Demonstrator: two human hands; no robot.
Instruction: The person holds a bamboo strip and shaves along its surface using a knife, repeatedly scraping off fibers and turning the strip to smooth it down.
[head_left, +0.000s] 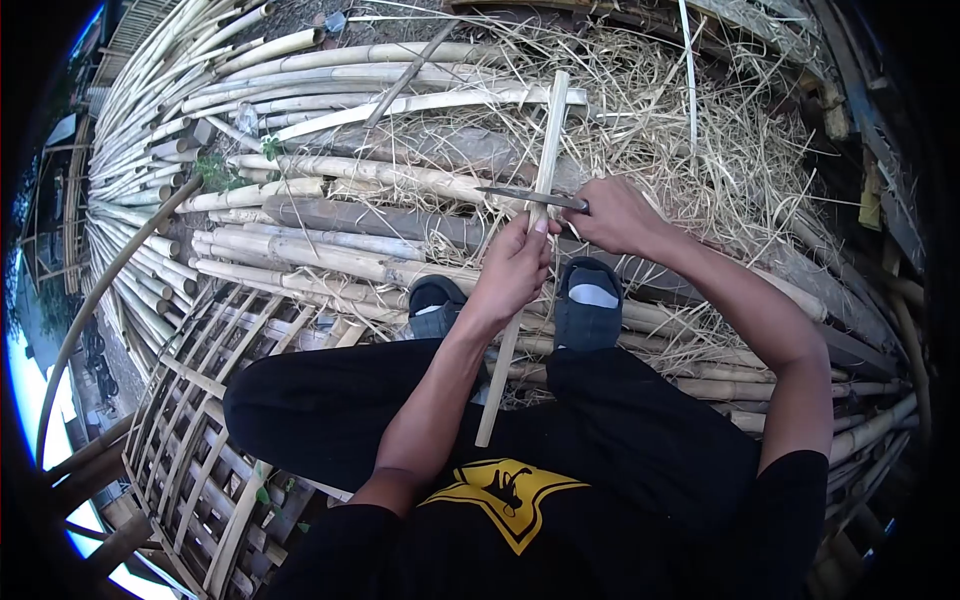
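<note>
A long pale bamboo strip [552, 130] slants upright in front of me, its lower end near my lap. My left hand [515, 265] is closed around its middle. In my right hand [617, 215] is the handle of a knife [528, 196], whose blade points left and lies across the strip just above my left hand. Most of the knife's handle is hidden inside the fingers. Both hands are close together, above and between my two dark shoes.
Bamboo poles [330, 165] lie side by side beneath my feet and fan out to the left. Thin shavings [660, 150] cover the ground at the upper right. A woven bamboo lattice [205, 440] stands at the lower left, near a curved pole [95, 300].
</note>
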